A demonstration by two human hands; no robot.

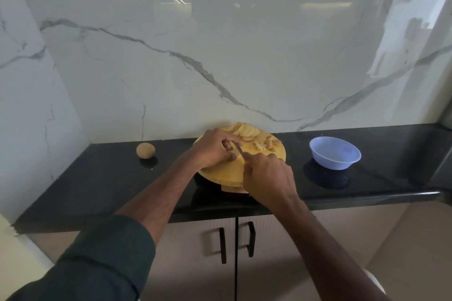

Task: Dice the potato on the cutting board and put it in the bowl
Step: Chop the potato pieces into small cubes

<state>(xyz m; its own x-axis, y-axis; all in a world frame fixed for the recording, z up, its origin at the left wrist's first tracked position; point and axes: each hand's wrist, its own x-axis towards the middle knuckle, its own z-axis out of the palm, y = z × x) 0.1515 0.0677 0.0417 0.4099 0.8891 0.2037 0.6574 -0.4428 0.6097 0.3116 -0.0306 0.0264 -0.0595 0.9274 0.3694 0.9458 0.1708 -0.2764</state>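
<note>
The potato on the round wooden cutting board [220, 173] is already mostly in pieces: a fan of round slices [244, 131] lies along the far edge, a few cut sticks [265, 144] lie just right of the middle, and one more pale piece seems to sit under the left hand [212, 151], too hidden to describe. That hand is curled over it, fingertips tucked down and pinching it to the board, while the right hand [267, 176] is wrapped around the yellow handle of a knife [238, 150] whose thin blade runs up between the two hands, close beside the left fingers. The step in hand looks like cutting slices into strips and then cubes, so the work is to keep those fingertips curled back with the knuckles guiding the flat of the blade, lay the piece on its flat face so it cannot roll, and cut straight down rather than sawing sideways. Stacking too many slices risks them sliding apart. The pale blue bowl [335, 153] stands well to the right on the black counter [97, 178] and appears to hold nothing yet, so the transfer is still to come. A whole unpeeled potato [145, 151] waits on the counter to the left of the board.
</note>
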